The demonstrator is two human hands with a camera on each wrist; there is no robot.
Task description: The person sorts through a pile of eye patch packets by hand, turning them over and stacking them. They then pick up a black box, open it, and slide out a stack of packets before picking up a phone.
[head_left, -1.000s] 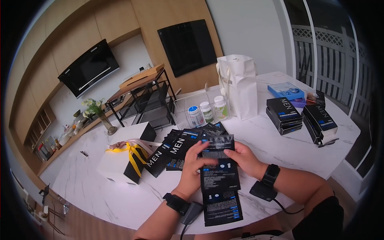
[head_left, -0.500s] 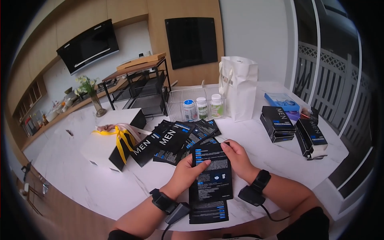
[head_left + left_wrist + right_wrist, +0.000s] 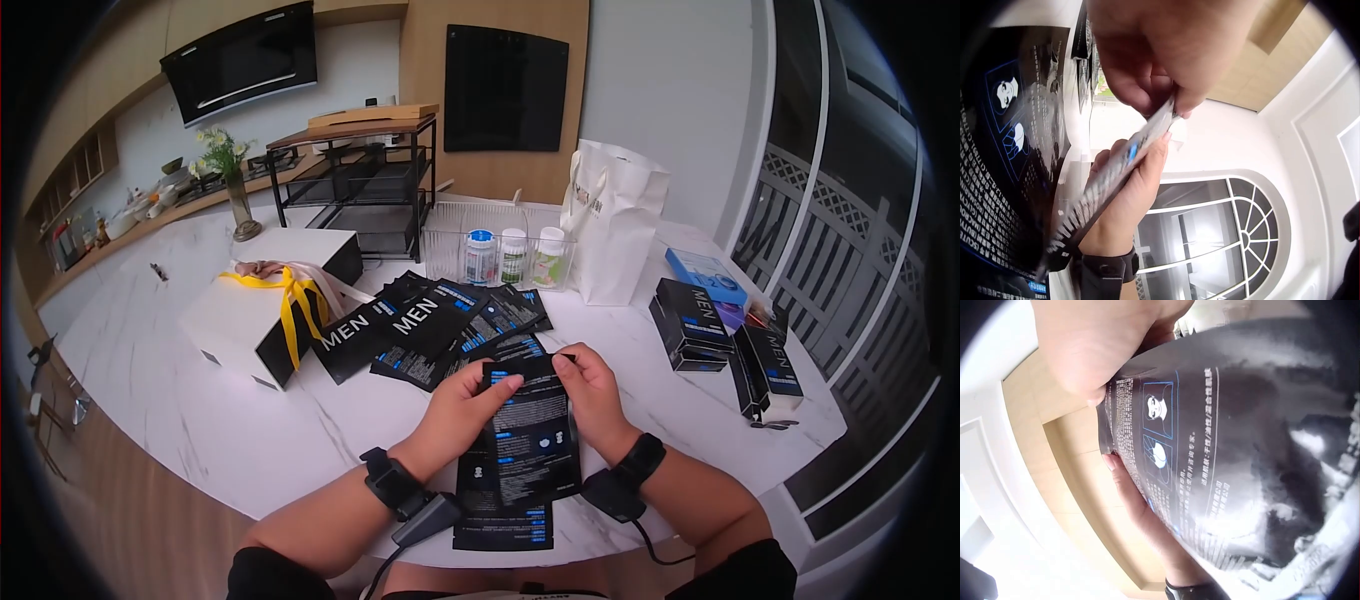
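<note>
A black face mask sachet point(image 3: 535, 450) with white and blue print is held by both hands at its upper end. My left hand point(image 3: 465, 405) pinches the upper left side, thumb across the printed face. The right hand point(image 3: 595, 400) grips the upper right corner, thumb on the front. In the left wrist view the held sachet point(image 3: 1124, 159) appears nearly edge-on between the two hands. Its printed face point(image 3: 1197, 444) fills much of the right wrist view. Beneath it, near the table's front edge, lies another black sachet point(image 3: 500, 530), partly covered.
Several black MEN sachets point(image 3: 420, 318) lie spread beyond the hands. A white box point(image 3: 240, 310) with yellow ribbon point(image 3: 292, 310) stands left. Behind are a clear organizer point(image 3: 447, 255) with bottles and a white paper bag point(image 3: 615, 225). Black MEN boxes point(image 3: 690, 325) sit right.
My left hand, earlier with fingers spread over the sachet, now pinches its left edge. The right hand keeps its grip at the upper right. The head view has turned, levelling the room.
</note>
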